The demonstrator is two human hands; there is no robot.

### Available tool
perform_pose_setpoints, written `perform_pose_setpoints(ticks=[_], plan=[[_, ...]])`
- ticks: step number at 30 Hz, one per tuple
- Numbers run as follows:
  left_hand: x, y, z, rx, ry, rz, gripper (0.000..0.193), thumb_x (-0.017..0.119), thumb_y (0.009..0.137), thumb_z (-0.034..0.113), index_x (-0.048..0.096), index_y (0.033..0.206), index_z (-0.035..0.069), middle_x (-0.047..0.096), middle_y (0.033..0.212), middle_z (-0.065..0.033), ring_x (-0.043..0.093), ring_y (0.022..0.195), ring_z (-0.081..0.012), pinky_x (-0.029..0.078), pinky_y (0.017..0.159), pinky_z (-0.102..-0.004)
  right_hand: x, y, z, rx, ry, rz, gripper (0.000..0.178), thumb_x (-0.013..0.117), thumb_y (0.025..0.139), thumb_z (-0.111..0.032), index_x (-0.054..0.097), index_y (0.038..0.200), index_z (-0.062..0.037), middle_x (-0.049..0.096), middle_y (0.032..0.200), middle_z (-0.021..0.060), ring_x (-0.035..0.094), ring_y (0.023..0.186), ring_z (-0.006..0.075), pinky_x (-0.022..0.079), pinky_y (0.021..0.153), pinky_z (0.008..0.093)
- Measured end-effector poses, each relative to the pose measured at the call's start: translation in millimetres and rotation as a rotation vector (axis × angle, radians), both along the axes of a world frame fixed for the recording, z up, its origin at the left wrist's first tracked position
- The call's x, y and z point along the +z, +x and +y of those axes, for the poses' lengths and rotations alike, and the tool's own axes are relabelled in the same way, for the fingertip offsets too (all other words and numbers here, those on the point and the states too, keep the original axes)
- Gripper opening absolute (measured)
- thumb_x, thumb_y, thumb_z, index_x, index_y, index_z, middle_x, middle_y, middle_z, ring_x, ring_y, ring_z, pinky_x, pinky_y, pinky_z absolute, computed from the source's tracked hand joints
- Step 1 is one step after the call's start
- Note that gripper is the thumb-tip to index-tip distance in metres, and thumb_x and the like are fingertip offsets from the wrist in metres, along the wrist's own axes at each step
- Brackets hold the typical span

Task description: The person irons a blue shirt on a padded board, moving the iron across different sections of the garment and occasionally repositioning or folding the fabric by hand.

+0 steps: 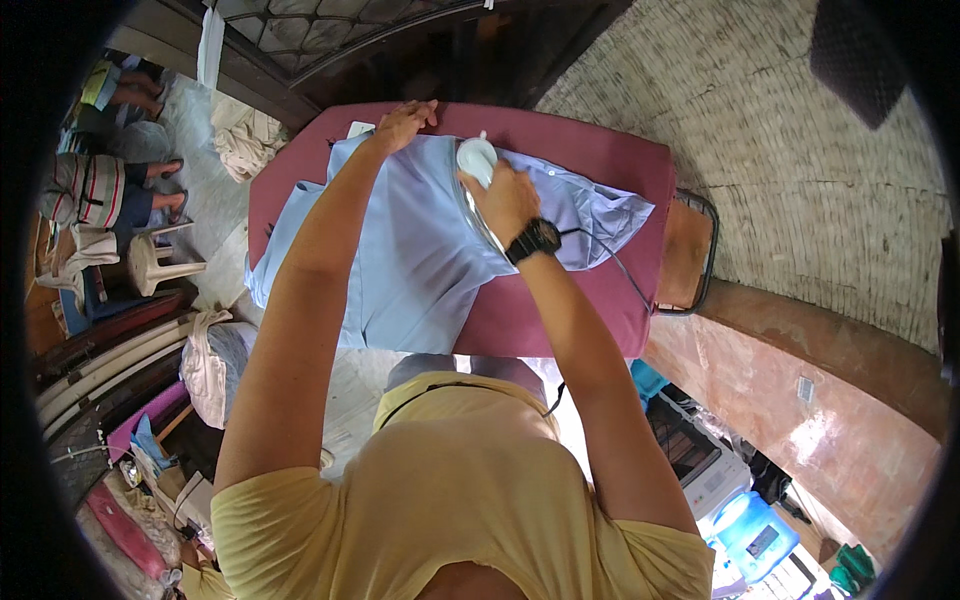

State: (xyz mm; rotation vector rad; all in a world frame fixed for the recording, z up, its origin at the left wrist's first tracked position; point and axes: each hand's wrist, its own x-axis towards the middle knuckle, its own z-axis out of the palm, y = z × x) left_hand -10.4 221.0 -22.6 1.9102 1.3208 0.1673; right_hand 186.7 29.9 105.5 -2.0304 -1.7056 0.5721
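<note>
A light blue button-up shirt lies spread over a maroon-covered ironing board, some of it hanging at the near edge. My right hand is wrapped round the handle of a white clothes iron, which rests on the shirt right of its middle. The iron's soleplate is mostly hidden under my hand and wrist. At the board's far side, my left hand lies with fingers stretched out by the shirt's upper edge, holding nothing that I can see. A dark cord runs from the iron toward the board's right end.
The board's metal end frame juts out at the right, beside a low ledge. A dark lattice gate stands beyond the board. At left are a plastic stool, seated people and heaped cloth. A blue water jug sits lower right.
</note>
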Motion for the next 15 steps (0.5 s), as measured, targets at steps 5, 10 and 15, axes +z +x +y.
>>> perform_pose_setpoints(ticks=[5, 10, 15], plan=[[16.9, -0.9, -10.8, 0.101, -0.021, 0.027, 0.06, 0.026, 0.098, 0.061, 0.068, 0.098, 0.017, 0.063, 0.113, -0.0025, 0.051, 0.122, -0.0206, 0.028, 0.109, -0.048, -20.6, 54.8, -110.9, -0.09, 0.018, 0.121, 0.057, 0.071, 0.083, -0.05, 0.064, 0.099, 0.0047, 0.067, 0.086, 0.0292, 0.068, 0.082, 0.0417, 0.053, 0.075, 0.0497], [28.0, -0.6, -17.4, 0.119, 0.007, 0.038, 0.062, 0.027, 0.096, 0.064, 0.068, 0.098, 0.017, 0.063, 0.113, -0.0028, 0.055, 0.115, -0.0195, 0.031, 0.106, -0.045, -13.9, 74.5, -103.6, -0.182, -0.031, -0.041, 0.056, 0.068, 0.085, -0.05, 0.064, 0.097, 0.0039, 0.068, 0.081, 0.0282, 0.067, 0.08, 0.0453, 0.054, 0.069, 0.0518], [27.7, 3.1, -13.4, 0.096, -0.051, 0.013, 0.062, 0.031, 0.096, 0.065, 0.068, 0.099, 0.016, 0.063, 0.114, -0.0042, 0.057, 0.115, -0.0227, 0.033, 0.106, -0.0439, -1.4, 61.7, -31.5, -0.184, -0.079, -0.067, 0.056, 0.068, 0.085, -0.05, 0.064, 0.096, 0.0045, 0.067, 0.084, 0.0291, 0.067, 0.08, 0.0456, 0.054, 0.07, 0.0524]])
